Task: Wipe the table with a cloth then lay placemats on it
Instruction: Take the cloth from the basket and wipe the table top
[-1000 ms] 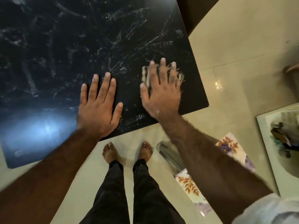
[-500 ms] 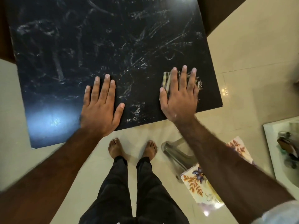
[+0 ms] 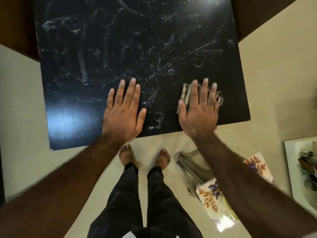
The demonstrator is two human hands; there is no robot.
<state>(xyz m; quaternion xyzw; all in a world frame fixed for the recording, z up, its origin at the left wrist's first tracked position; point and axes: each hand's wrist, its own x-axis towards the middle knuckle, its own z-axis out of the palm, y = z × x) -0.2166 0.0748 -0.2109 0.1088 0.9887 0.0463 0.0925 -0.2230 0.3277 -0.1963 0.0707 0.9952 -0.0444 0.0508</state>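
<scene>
Under the outspread right hand (image 3: 199, 115) lies a striped, fringed cloth (image 3: 185, 93), mostly hidden.

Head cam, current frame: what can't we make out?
Cloth: head view, mostly under the right hand; size unknown.
Floral placemats: head view, right forearm crosses them; count unclear.
Items on white surface: head view, blurred, cut by right edge.
Table: head view, far edge cut off at top.

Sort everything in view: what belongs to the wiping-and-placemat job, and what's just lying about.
Job: table; cloth under right hand; left hand, flat on table; floral sheets, likely placemats.
Lying about: white surface with blurred items; metal leg.
</scene>
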